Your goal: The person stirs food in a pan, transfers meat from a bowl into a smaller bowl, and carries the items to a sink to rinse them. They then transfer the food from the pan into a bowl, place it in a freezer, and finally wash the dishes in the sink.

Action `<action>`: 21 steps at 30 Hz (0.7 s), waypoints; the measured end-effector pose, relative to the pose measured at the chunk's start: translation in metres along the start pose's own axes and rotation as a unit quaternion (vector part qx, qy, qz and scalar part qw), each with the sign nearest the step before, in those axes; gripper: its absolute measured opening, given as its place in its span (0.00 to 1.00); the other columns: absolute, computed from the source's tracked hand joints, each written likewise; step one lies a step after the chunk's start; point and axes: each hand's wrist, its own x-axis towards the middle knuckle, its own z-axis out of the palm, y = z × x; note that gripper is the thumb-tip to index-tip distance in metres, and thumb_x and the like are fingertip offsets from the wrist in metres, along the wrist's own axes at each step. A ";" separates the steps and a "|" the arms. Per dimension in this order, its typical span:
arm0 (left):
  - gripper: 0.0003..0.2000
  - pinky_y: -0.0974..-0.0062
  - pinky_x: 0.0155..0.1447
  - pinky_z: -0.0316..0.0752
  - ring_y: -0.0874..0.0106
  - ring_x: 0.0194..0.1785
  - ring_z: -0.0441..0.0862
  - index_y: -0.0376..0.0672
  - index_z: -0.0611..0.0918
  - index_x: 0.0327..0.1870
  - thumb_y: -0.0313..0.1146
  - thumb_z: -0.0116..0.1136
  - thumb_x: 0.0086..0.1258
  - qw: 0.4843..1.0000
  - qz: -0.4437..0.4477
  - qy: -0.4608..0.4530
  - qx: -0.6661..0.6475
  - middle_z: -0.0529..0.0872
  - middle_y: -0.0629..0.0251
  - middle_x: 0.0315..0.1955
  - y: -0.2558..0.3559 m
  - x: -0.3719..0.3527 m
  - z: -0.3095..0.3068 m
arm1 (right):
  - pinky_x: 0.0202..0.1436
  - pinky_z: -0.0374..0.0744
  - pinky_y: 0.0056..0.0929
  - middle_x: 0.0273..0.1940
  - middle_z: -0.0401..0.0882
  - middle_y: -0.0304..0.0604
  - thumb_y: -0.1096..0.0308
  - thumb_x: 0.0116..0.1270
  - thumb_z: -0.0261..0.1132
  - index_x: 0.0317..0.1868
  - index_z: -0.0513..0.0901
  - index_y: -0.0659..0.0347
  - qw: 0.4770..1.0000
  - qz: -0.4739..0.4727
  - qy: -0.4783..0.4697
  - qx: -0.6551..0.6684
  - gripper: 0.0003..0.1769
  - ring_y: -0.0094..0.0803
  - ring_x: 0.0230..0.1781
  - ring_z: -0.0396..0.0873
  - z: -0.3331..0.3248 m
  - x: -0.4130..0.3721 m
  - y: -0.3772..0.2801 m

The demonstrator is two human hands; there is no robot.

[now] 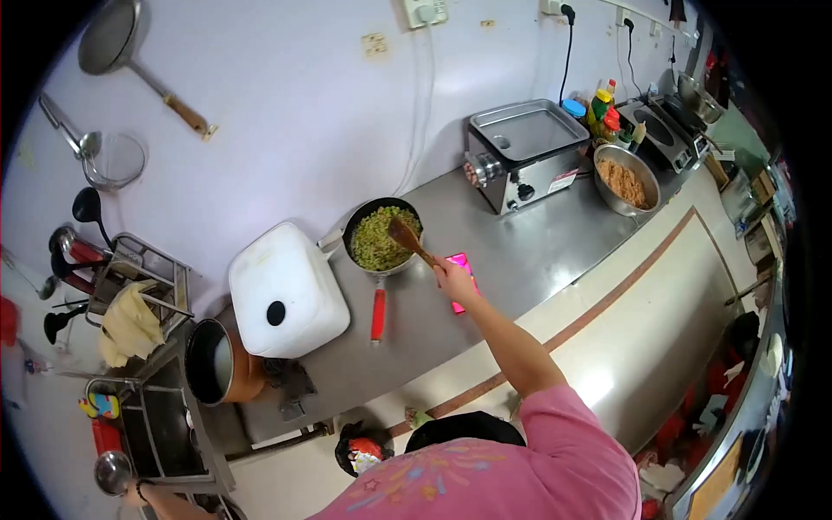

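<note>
My right hand (452, 282) is closed round the handle of a wooden spatula (404, 234). The spatula's blade rests on chopped green food (374, 241) inside a dark-lined pan (348, 227), whose red handle (379, 314) points toward me. Behind my right hand, a bright pink flat object (462, 269) lies on the counter, partly covered by my hand and wrist. At the lower left, my left hand (134, 492) grips a small metal bowl (113, 473) by its side, beyond the sink's edge. Most of the left fingers are hard to make out.
Left of the pan stands a white lidded container (290, 273), then a brown pot (244, 368) next to the sink (165, 438). A meat grinder (529, 156) and a bowl of orange-brown food (626, 184) occupy the steel counter (511, 251) to the right. Utensils, including a strainer (108, 39), hang on the wall.
</note>
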 end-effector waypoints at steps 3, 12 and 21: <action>0.15 0.65 0.41 0.75 0.59 0.41 0.78 0.38 0.75 0.47 0.35 0.42 0.62 0.921 0.272 -0.125 0.251 0.78 0.52 0.40 -0.014 -0.111 -0.066 | 0.22 0.71 0.24 0.29 0.74 0.38 0.67 0.63 0.50 0.45 0.70 0.59 0.779 0.202 -0.197 0.560 0.11 0.24 0.22 0.72 -0.088 -0.032 -0.009; 0.10 0.81 0.30 0.76 0.76 0.27 0.76 0.38 0.74 0.39 0.32 0.50 0.59 0.378 -0.184 -0.819 -0.391 0.78 0.64 0.30 0.011 -0.573 -0.070 | 0.22 0.71 0.20 0.28 0.76 0.38 0.66 0.58 0.52 0.40 0.73 0.61 0.937 0.228 -0.088 0.251 0.12 0.22 0.21 0.72 -0.340 -0.163 0.115; 0.08 0.77 0.45 0.73 0.71 0.37 0.73 0.40 0.72 0.38 0.32 0.50 0.61 0.281 -0.159 -0.946 -0.036 0.75 0.65 0.34 -0.008 -0.980 -0.304 | 0.35 0.74 0.38 0.29 0.78 0.53 0.59 0.56 0.57 0.40 0.76 0.59 0.940 0.248 0.217 -0.091 0.15 0.47 0.31 0.77 -0.485 -0.197 0.233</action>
